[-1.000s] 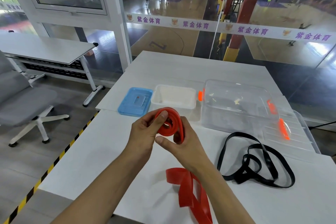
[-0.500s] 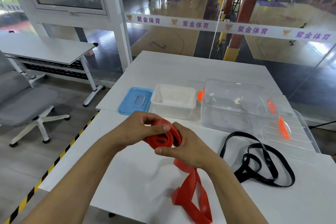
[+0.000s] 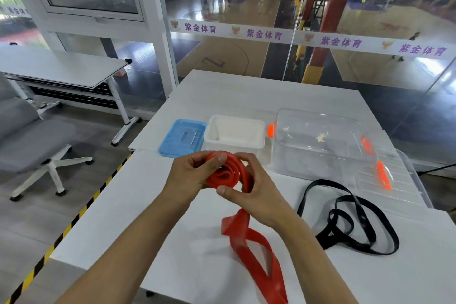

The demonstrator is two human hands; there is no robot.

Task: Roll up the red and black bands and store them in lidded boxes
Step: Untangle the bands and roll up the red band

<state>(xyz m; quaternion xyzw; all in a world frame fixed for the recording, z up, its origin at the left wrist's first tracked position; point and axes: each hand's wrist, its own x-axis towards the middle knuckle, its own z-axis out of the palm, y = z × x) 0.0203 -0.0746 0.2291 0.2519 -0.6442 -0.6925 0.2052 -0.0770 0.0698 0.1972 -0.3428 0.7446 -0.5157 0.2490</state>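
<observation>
A red band is partly wound into a coil that I hold above the white table. My left hand grips the coil's left side, thumb on top. My right hand wraps its right side. The band's loose tail hangs down toward the table's near edge. A black band lies in loose loops on the table to the right. Behind the coil stand a small white box with its blue lid beside it, and a large clear box with orange clips.
The clear box's lid lies flat at the right edge of the table. A grey office chair and another table stand to the left. Yellow-black tape runs along the floor. A glass wall rises behind the table.
Both hands have turned the coil, taking up more of the red band. The loose tail has become shorter and has shifted on the table.
</observation>
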